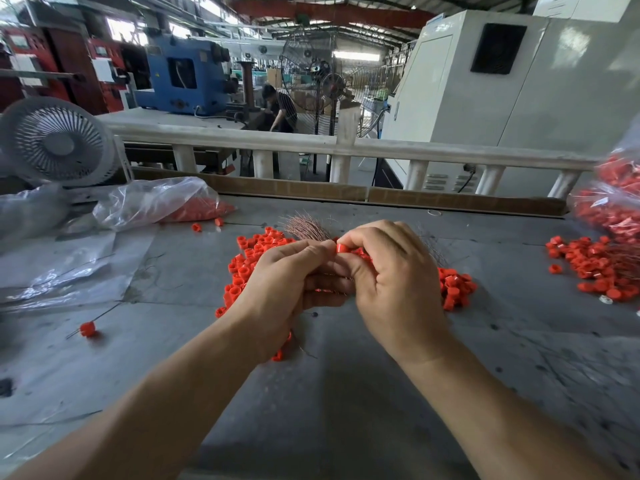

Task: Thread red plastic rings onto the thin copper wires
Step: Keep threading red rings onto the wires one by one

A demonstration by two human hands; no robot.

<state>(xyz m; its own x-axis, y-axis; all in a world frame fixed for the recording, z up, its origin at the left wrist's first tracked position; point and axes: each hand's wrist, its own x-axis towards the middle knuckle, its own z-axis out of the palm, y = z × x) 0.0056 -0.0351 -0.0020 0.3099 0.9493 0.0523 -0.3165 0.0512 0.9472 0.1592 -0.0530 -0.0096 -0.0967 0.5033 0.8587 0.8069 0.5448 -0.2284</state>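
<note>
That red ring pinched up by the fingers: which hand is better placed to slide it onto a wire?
Probably the right hand: it already pinches the red ring, while the left hand grips the copper wires.

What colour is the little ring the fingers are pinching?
Red. The ring shows best in the head view, pinched by the right hand.

No text, label, brand or number can be read anywhere; the small stickers on the blue machine (180,77) and the panels on the red cabinets (104,64) are too blurred.
</note>
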